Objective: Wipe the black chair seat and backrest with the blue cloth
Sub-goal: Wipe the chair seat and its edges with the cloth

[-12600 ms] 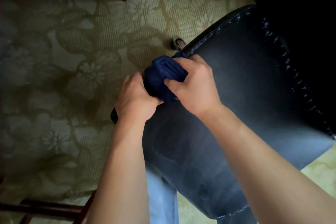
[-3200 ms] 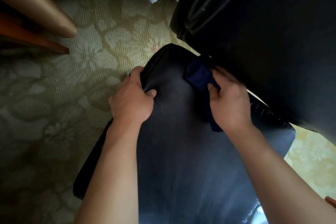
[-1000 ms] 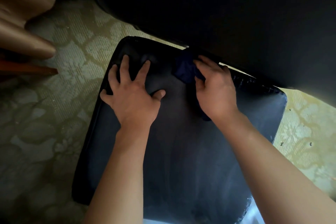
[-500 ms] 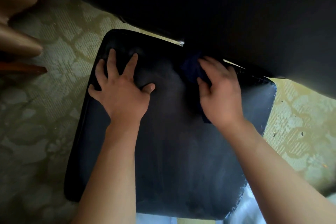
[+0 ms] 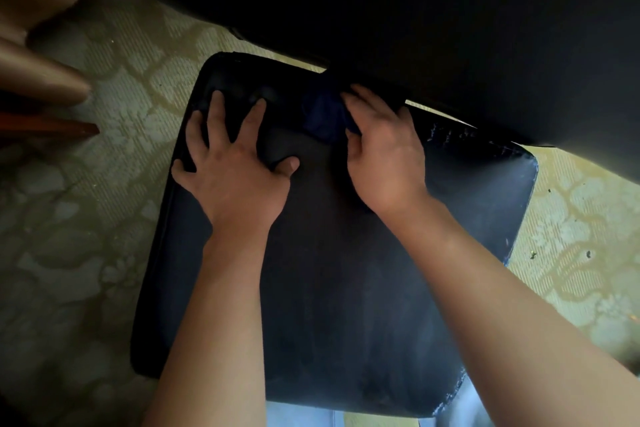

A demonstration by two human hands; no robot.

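Right hand (image 5: 384, 156) curled round the blue cloth (image 5: 323, 114), pressing it into the back edge of the black chair seat (image 5: 346, 288), right under the backrest (image 5: 415, 10). Left hand (image 5: 232, 170) spread flat, holding nothing, just bracing the seat. Could bunch the cloth into that gap and skip the cracked right edge (image 5: 450, 133). Might snag there too. Backrest looks not wiped yet.

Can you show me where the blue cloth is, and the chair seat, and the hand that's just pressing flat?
blue cloth (image 5: 323, 114): head view, on its bunched middle beside the right hand's fingers.
chair seat (image 5: 346, 288): head view, on its bare middle.
left hand (image 5: 235, 177): head view, on its back, fingers spread flat.
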